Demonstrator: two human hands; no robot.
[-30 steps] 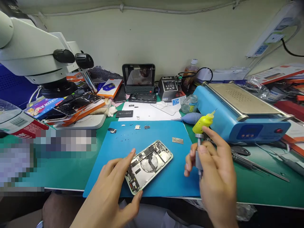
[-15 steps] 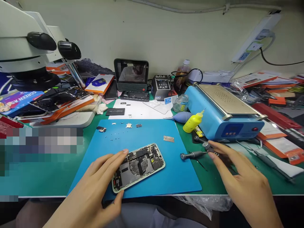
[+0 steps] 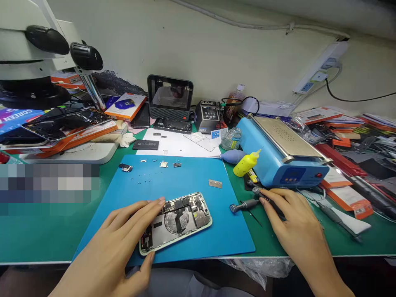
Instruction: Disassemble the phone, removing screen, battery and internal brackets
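My left hand (image 3: 120, 231) grips the opened phone (image 3: 192, 225) by its near left end, fingers along the top edge and thumb at the lower edge. The phone lies tilted on the blue mat (image 3: 229, 231), its inner boards and round coil exposed. On the right, my right hand (image 3: 297, 218) has thumb and forefinger closed on a dark screwdriver (image 3: 256, 190) near its capped end; the palm hides part of the shaft. Beside it lies a second grey screwdriver (image 3: 244, 205), its cap over the mat's edge.
Small phone parts (image 3: 163, 164) and tiny screws lie on the mat, with a metal strip (image 3: 215, 183) at right. A battery (image 3: 146, 144) lies behind. A yellow bottle (image 3: 246, 164) and blue heating plate machine (image 3: 278, 165) stand at right, a microscope (image 3: 34, 57) at left.
The view has shifted a little. My right hand has moved in over the screwdrivers, its thumb and forefinger now closed on one. My left hand still holds the phone.
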